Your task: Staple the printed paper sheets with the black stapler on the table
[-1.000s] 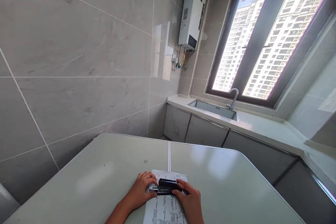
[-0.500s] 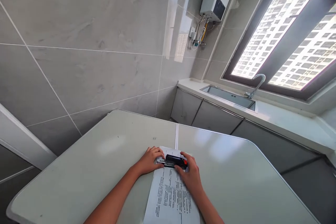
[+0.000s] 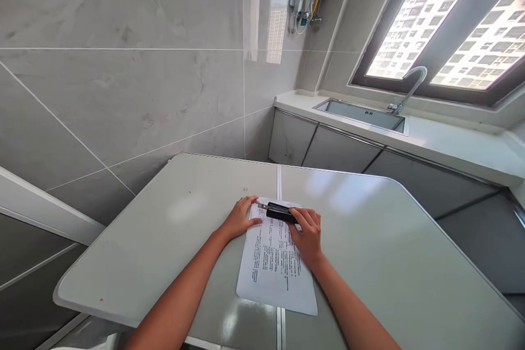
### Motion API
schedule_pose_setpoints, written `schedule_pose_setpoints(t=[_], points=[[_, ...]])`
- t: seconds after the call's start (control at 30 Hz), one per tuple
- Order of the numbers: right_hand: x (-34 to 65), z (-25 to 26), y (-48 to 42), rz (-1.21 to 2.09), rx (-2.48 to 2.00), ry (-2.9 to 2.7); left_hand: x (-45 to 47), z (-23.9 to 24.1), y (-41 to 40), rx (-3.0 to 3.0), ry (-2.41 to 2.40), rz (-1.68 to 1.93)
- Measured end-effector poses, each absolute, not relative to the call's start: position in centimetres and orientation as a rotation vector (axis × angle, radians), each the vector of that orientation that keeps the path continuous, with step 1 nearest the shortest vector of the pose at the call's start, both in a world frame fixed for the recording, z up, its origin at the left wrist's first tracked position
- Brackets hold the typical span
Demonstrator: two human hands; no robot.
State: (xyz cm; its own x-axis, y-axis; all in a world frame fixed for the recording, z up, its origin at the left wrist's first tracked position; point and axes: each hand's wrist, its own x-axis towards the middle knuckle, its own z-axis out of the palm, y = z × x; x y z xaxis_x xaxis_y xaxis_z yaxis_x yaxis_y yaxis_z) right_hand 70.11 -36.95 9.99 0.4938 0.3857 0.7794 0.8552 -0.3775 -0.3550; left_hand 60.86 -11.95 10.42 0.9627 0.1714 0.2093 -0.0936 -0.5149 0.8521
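Observation:
A printed sheet of paper [image 3: 275, 262] lies on the grey table [image 3: 369, 240] in front of me. A black stapler [image 3: 280, 211] sits across the sheet's far edge. My right hand [image 3: 307, 232] is curled over the stapler's right end and grips it. My left hand [image 3: 241, 217] lies flat, fingers stretched out, on the sheet's far left corner beside the stapler's metal tip.
A tiled wall [image 3: 123, 76] rises behind the table. A counter with a sink [image 3: 361, 114] and tap [image 3: 410, 87] runs along the right under a window [image 3: 443, 27]. Cabinet doors [image 3: 328, 147] stand beyond the table's far edge.
The view has tilted down, so more of the sheet and my forearms show. My hands stay at the stapler on the sheet's far edge; the stapler's top looks pressed lower than before.

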Motion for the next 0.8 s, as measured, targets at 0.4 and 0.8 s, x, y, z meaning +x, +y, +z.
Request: schedule_pose_setpoints(t=[0.4, 0.8], points=[[67.5, 9.0, -37.2, -1.219, -1.985, -1.328, 61.8, 10.0, -13.6, 0.740, 0.075, -0.136], [67.8, 8.6, -37.8, -0.735, -2.019, -1.296, 61.6, 9.6, -13.2, 0.882, 0.066, -0.080]])
